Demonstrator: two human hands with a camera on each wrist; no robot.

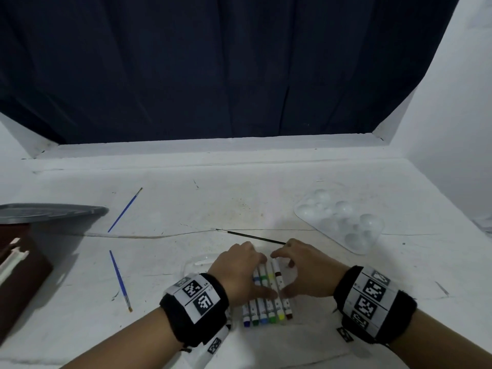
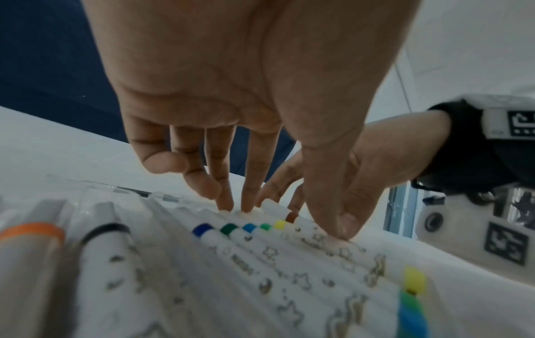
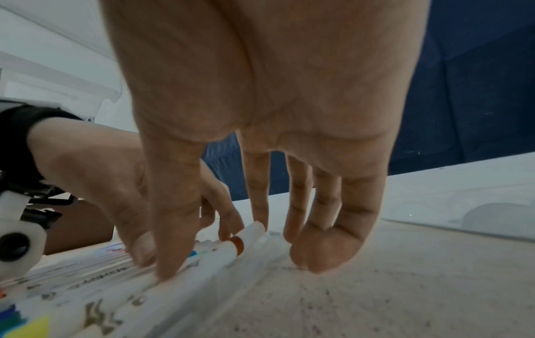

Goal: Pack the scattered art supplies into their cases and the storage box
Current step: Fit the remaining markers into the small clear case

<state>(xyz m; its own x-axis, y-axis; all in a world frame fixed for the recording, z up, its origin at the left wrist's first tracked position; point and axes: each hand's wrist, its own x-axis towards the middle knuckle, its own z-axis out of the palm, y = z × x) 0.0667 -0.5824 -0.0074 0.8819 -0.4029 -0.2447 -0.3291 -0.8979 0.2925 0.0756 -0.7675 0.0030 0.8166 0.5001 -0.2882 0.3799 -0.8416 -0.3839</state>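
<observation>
A row of white markers [image 1: 266, 310] with coloured caps lies in a clear plastic case [image 1: 195, 262] near the table's front edge. My left hand [image 1: 246, 272] presses on them with straight fingertips and thumb [image 2: 341, 228]. My right hand [image 1: 292, 270] touches the brown-banded marker [image 1: 279, 278] at the row's right end. Its thumb [image 3: 165, 272] is on the barrel, its index finger at the far tip [image 3: 257, 225], and the other fingers rest on the table. An orange-banded marker [image 2: 31, 231] and a black-banded marker [image 2: 107, 231] lie further left in the case.
Two blue brushes [image 1: 125, 210] [image 1: 119, 280] lie loose on the left. A thin black brush [image 1: 250, 237] lies just beyond my hands. A white palette [image 1: 339, 222] sits at the right. A brown storage box [image 1: 24, 278] with a grey lid [image 1: 50, 213] stands at the left edge.
</observation>
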